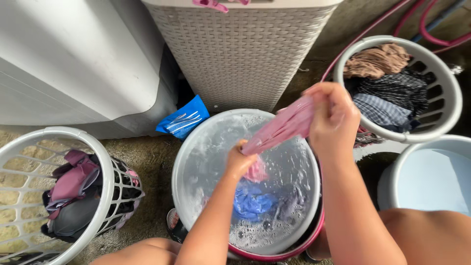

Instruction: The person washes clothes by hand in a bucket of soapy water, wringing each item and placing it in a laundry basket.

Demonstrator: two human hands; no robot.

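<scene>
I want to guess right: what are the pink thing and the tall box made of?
The pink cloth looks like wet, soft fabric: it stretches and creases between the left hand and right hand. The tall hamper looks like matte beige plastic moulded in a woven wicker pattern.

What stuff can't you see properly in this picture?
Head view:
- Left hand: fingers hidden in the pink cloth.
- Blue garment: blurred under suds in the soapy basin.
- Pale tub: cut off by the right edge.
- Clothes in the left basket: partly hidden by its wall.
</scene>
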